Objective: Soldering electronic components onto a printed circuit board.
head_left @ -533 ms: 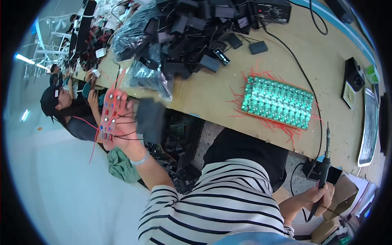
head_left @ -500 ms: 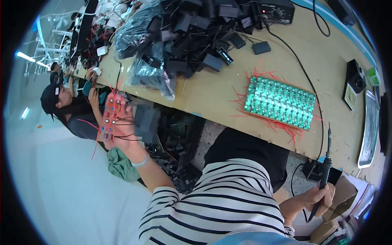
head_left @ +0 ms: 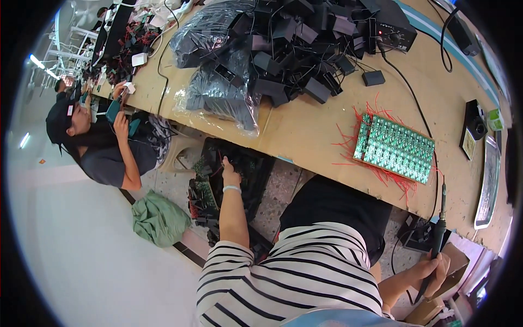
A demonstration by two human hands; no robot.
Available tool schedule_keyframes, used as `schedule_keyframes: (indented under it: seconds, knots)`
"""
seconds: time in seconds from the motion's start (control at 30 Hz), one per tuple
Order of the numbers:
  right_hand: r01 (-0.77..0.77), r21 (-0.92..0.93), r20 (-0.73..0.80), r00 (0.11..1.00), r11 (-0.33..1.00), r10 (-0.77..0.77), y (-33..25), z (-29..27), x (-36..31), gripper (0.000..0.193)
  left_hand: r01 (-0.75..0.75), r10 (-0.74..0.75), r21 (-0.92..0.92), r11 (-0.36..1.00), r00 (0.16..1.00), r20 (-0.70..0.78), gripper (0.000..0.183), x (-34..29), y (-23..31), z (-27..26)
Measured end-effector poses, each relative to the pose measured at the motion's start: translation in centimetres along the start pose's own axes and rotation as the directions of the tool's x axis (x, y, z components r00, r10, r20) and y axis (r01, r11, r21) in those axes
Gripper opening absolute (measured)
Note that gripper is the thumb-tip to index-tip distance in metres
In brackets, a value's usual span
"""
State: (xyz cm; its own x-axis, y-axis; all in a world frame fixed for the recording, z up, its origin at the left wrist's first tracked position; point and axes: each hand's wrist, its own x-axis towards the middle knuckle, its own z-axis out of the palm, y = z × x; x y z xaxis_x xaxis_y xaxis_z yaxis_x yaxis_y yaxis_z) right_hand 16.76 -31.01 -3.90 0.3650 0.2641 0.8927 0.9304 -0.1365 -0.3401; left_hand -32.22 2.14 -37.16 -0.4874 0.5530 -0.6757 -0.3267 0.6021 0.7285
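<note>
My right hand (head_left: 429, 272) is wrapped round the dark handle of a soldering iron (head_left: 438, 234), whose tip points up beside the table's front edge. My left hand (head_left: 231, 171) reaches down into a black bin (head_left: 256, 188) of dark parts below the table. Its fingers are too small and partly hidden to show whether they grip anything; a bit of red shows beside them. On the table lies a panel of green circuit boards (head_left: 395, 148) with red wires sticking out round its edges. It is apart from both hands.
Black plastic boxes (head_left: 294, 43) with leads are heaped at the back, beside clear plastic bags (head_left: 223, 98). A control box (head_left: 392, 35) feeds the iron's cable. A co-worker (head_left: 109, 147) sits at left. A green cloth bundle (head_left: 158, 218) lies on the floor.
My left hand has moved from the left, where it held red boards wired to black boxes, down into the bin. My right hand still holds the soldering iron. The view has shifted slightly.
</note>
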Motion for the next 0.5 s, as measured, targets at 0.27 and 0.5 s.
schedule_keyframes:
  seconds: [0.27,0.5]
  knots:
    - [-0.008,-0.074,0.063,0.998,0.997,0.012,-1.9,0.0,0.7,0.014,-0.119,0.122,0.326,0.938,0.992,0.01,0.083,6.3,-3.0,-2.5]
    - [-0.108,-0.078,0.187,0.975,0.991,0.121,-2.6,0.7,1.3,0.006,-0.558,0.656,0.456,0.693,0.751,-0.077,0.053,-8.6,-4.1,3.4]
